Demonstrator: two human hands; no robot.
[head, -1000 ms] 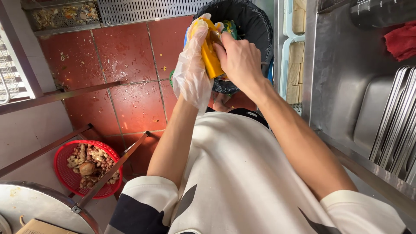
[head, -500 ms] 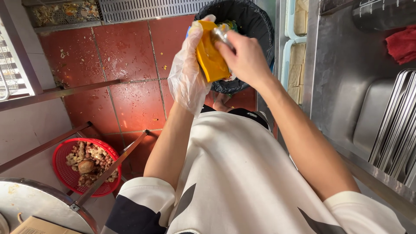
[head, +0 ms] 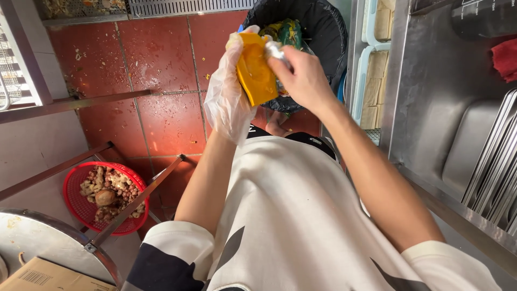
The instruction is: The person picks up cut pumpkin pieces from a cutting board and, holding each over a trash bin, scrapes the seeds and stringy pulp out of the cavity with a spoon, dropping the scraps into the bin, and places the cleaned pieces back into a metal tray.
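My left hand [head: 229,94], in a loose clear plastic glove, holds an orange wedge of pumpkin [head: 256,73] upright above the floor. My bare right hand [head: 301,78] grips a small metal tool [head: 273,49], likely a peeler, pressed against the top edge of the pumpkin wedge. Both hands hover just in front of a bin lined with a black bag [head: 323,32], which holds green and yellow scraps.
Red floor tiles [head: 161,64] lie below, with a metal drain grate [head: 177,6] at the far edge. A red basket [head: 81,207] of brown scraps sits under metal table legs at left. A steel counter with stacked trays [head: 495,161] runs along the right.
The pumpkin wedge has been turned so its flat orange face shows, and my right hand has shifted to its upper right edge. The view has moved slightly.
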